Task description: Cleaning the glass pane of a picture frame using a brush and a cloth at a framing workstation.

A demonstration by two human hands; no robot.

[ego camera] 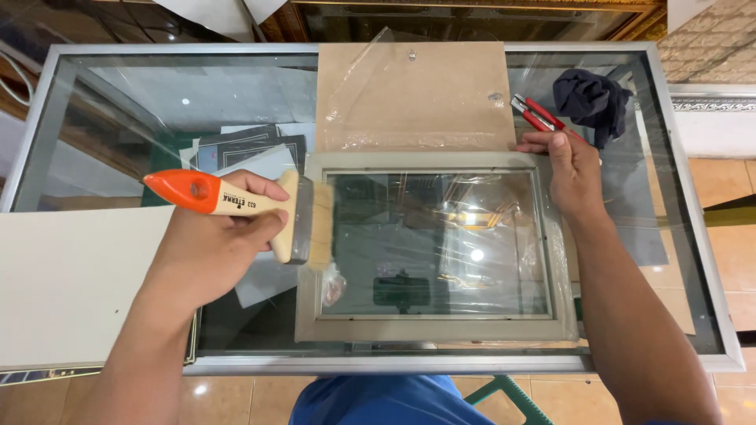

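The head camera looks straight down at a glass-topped table point(685, 236) with a metal rim. Much here is hard to read: the glass reflects lights and shows dark sheets on a shelf beneath, so what lies on the top and what lies under it blur together. The left forearm covers part of a pale board point(71, 283) that runs off the left edge. Clear plastic film point(370, 86) lies crumpled over a brown backing board point(441, 102), and its edges are hard to trace. Whether the pane inside the picture frame point(437, 329) is glass or film cannot be told.

The left hand point(213, 244) is wrapped tight around the wooden handle of a wide paintbrush point(260, 208) with an orange tip; the fingers curl over the handle and hide its underside. The pale bristles rest on the left rail of the grey frame, near its upper corner.

The right hand point(571, 169) lies on the frame's upper right corner, fingers bent and pressing down on the rail, closed around nothing. Its palm side is hidden.

The frame sits flat in the middle of the table, its top rail against the brown board. Just beyond the right hand lie a red-handled tool point(539, 114), partly covered by the fingers, and a dark crumpled cloth point(591, 98).
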